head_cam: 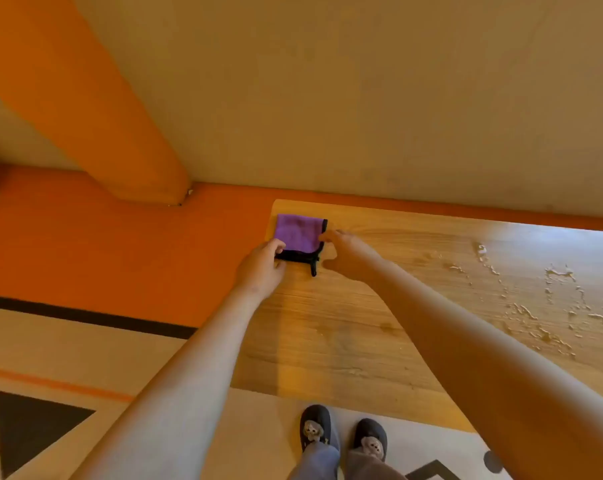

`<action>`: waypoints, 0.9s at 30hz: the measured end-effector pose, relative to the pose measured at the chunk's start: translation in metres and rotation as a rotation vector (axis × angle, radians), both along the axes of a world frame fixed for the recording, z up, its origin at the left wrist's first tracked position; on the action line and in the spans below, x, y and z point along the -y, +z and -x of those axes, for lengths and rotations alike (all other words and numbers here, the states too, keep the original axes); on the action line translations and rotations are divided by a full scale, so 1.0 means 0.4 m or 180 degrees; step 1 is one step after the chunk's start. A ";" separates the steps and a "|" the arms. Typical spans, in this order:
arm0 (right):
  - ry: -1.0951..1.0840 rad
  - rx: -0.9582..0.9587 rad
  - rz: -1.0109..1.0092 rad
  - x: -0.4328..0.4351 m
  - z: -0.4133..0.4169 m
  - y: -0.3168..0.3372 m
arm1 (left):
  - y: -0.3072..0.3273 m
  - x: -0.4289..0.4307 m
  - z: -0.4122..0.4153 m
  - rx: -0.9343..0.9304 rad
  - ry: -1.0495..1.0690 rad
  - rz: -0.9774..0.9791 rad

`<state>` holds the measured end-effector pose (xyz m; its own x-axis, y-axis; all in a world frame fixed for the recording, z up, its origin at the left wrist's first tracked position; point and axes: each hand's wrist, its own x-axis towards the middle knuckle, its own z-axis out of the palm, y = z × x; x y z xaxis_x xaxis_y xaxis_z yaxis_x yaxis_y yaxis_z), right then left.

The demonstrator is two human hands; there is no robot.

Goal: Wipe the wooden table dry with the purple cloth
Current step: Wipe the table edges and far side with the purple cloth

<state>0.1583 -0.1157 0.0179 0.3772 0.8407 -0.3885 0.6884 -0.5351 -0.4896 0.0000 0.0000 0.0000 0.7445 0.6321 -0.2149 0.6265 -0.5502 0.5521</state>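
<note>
Head view: folded purple cloth with black trim (299, 236) lies at the far-left corner of the wooden table (362, 323). My left hand (262, 268) pinches its near-left edge; right hand (345, 252) pinches the right edge. Water droplets (549, 303) lie well right; I should get a firm hold, then sweep there.

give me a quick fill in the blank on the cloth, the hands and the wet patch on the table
1. The folded cloth is purple with a ____ border.
2. It lies near the table's far ____ corner.
3. The water is to the ____ of the cloth.
4. The left hand and right hand both touch the ____.

Missing words: black; left; right; cloth
</note>
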 end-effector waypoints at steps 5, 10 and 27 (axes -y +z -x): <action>-0.0211 0.0282 0.0059 -0.088 -0.024 -0.041 | -0.034 -0.046 -0.045 0.0093 0.0666 -0.0067; -0.0458 0.0267 0.0116 -0.157 -0.042 -0.098 | -0.087 -0.047 -0.078 0.0062 0.1078 0.0053; -0.1181 -0.0723 -0.0813 -0.090 -0.014 -0.017 | -0.030 0.001 -0.043 0.1064 0.1569 0.1915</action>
<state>0.1641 -0.0797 0.0112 0.5984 0.7450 -0.2949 0.3354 -0.5672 -0.7522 0.0173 -0.0002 -0.0119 0.4978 0.7496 -0.4363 0.4693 0.1903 0.8623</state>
